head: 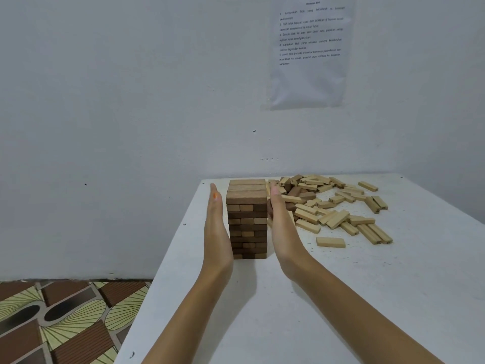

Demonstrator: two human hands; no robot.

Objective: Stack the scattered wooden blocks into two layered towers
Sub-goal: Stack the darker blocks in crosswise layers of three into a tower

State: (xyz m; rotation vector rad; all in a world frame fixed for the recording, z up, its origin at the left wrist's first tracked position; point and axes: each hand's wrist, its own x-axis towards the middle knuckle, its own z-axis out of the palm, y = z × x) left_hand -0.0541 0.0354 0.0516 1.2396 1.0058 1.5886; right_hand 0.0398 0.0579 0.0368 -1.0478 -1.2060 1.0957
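Note:
A tower of dark brown wooden blocks (247,219) stands several layers high near the far left of the white table (328,298). My left hand (216,227) is held flat and upright beside the tower's left face, a narrow gap apart from it. My right hand (282,224) is flat with straight fingers against the tower's right face. A heap of scattered pale wooden blocks (333,206) lies to the right of the tower, with a few darker blocks among them. One pale block (330,242) lies alone in front of the heap.
The table's left edge (162,258) runs close to the tower, with patterned floor (60,319) below it. A white wall rises behind, with a printed sheet (309,48) stuck on it.

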